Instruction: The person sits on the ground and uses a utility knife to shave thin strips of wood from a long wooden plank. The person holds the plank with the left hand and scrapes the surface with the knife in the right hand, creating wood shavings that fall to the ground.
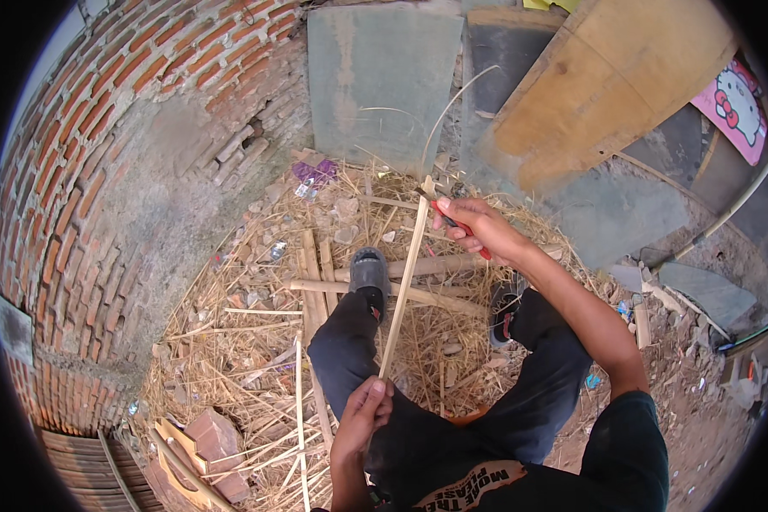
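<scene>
A long pale bamboo strip (pixel 407 277) slants away from me between my legs. My left hand (pixel 367 414) is closed round its near end, beside my left thigh. In my right hand (pixel 484 229) is a knife (pixel 462 228) with a red and black handle, gripped in closed fingers. Its dark blade lies against the strip near the far end. From that end a thin curled shaving (pixel 439 122) rises up and to the right. Part of the knife handle is hidden by my fingers.
Straw-like shavings and rubble cover the ground round my shoes (pixel 369 271). Bamboo poles (pixel 452 300) lie crosswise there. A brick wall (pixel 85 188) stands left; grey sheets (pixel 384 85) and a brown board (pixel 610 81) lean at the back. Cut strips (pixel 299 410) lie left of me.
</scene>
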A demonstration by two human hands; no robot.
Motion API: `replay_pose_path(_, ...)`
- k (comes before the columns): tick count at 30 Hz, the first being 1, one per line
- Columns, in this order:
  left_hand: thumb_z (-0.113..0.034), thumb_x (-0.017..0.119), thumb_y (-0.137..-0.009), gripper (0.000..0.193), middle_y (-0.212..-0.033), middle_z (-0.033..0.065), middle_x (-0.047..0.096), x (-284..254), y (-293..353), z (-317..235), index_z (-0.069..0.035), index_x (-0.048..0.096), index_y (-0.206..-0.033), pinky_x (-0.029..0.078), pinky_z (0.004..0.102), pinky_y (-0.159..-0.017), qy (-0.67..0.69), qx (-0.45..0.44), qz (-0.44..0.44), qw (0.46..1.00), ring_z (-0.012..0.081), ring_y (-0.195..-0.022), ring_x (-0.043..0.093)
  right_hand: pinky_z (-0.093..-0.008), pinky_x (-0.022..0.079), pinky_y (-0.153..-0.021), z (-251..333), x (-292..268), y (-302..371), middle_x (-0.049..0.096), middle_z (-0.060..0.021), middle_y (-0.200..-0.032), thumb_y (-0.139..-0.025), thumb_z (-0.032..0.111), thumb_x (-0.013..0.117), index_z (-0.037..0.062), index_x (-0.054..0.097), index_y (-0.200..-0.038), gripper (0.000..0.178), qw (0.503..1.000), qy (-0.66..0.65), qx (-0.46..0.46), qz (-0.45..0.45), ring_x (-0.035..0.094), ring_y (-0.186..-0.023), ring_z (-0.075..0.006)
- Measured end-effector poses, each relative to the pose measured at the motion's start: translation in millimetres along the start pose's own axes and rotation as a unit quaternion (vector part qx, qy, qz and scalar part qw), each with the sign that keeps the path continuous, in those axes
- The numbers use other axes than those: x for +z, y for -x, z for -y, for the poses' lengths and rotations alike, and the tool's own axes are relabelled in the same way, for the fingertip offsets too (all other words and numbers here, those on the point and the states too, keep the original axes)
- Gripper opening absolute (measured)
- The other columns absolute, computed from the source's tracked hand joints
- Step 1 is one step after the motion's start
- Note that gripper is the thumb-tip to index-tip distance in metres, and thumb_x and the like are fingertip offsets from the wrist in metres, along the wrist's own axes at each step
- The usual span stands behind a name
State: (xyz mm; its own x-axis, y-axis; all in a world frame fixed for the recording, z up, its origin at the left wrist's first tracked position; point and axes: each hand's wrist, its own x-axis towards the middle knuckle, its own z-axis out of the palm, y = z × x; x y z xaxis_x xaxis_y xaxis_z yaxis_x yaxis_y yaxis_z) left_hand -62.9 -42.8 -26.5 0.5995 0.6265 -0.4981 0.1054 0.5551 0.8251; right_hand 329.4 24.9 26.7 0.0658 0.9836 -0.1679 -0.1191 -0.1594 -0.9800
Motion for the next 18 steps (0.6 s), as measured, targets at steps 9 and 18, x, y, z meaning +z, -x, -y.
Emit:
replay_pose_path(9,-0.047,0.042,-0.121,0.046,-0.074,-0.0055,0.039,16.3,-16.4,-17.2,-0.007,0.06,-0.106,0.031,0.0252,-0.057,-0.078,0.033,-0.01,0.996,0.0067,-0.064,0.034,-0.0351,0.045,-0.051,-8.4,21.8,27.8,0.064,-0.0095,-0.078,-0.108,0.039,0.07,0.0043,0.072,-0.108,0.035,0.87,0.4,-0.239,-0.161,0.059,-0.055,-0.0216)
replay_pose_path(18,-0.041,0.041,-0.122,0.047,-0.075,-0.0011,0.05,51.1,-35.7,-33.6,-0.004,0.061,-0.1,0.037,0.0293,-0.06,-0.151,0.103,-0.029,0.983,0.0107,-0.066,0.043,-0.0422,0.056,-0.054,-21.5,80.2,108.4,0.074,-0.012,-0.089,-0.098,0.038,0.082,0.0069,0.075,-0.111,0.035,0.796,0.513,-0.302,-0.109,0.071,-0.063,-0.0311)
